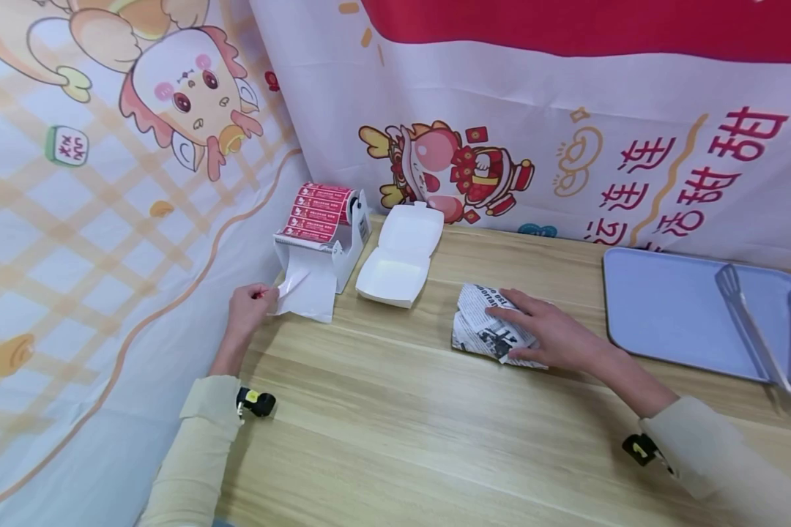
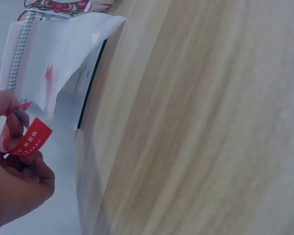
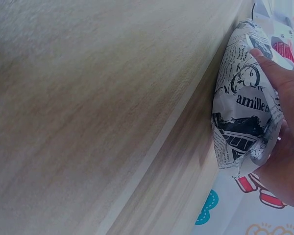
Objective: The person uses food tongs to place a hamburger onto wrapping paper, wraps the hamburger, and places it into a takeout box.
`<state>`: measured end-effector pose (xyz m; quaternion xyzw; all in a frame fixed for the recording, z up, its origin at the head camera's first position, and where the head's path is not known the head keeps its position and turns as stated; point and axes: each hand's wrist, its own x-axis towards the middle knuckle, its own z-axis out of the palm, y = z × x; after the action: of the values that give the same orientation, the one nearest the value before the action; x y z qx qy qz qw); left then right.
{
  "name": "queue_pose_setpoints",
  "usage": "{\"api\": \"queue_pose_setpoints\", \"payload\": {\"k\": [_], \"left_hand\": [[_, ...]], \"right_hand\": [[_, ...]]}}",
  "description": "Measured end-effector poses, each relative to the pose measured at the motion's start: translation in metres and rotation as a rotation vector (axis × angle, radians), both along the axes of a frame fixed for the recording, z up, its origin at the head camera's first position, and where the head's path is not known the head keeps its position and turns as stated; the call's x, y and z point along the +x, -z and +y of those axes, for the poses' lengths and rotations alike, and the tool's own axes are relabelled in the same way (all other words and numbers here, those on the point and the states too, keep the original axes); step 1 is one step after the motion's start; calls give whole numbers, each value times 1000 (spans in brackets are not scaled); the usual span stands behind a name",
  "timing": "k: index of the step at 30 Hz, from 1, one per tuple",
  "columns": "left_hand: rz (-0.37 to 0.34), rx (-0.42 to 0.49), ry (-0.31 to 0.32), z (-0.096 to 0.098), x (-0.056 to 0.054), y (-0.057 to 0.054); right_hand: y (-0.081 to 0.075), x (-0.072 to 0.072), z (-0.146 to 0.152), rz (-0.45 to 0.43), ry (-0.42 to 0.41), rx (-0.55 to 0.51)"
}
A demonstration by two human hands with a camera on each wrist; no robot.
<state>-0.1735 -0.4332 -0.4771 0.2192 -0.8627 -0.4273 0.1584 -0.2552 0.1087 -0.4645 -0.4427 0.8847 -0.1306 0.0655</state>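
Note:
My left hand [image 1: 253, 304] is beside the label dispenser [image 1: 352, 252], pinching a red sticker [image 2: 33, 138] with white lettering that curls around the fingers. White backing paper [image 1: 310, 289] hangs from the dispenser's front, right by these fingertips. Rows of red stickers cover the roll on top. Over a packet wrapped in newspaper-print paper [image 1: 477, 318] rests my right hand [image 1: 554, 329], its fingers spread across the top. In the right wrist view the thumb [image 3: 269, 68] lies along the packet's printed side; the packet's contents are hidden.
A white clamshell box [image 1: 395, 274] stands with its lid up between dispenser and packet. On the right lies a blue-grey tray [image 1: 672, 307] with metal tongs [image 1: 754, 329] across it. Printed cloth [image 1: 534, 95] hangs behind and to the left of the wooden table [image 1: 402, 439].

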Motion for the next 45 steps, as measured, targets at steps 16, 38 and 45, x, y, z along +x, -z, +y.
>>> {"api": "queue_pose_setpoints", "payload": {"k": [16,38,45], "left_hand": [[114,58,60,-3,15,-6],[455,621,237,-22,63,-3],[296,468,226,-27,75,-7]], "right_hand": [[3,-2,0,25,-15,-28],[2,-2,0,17,-24,-18],[1,-2,0,-2,-11,-1]]}}
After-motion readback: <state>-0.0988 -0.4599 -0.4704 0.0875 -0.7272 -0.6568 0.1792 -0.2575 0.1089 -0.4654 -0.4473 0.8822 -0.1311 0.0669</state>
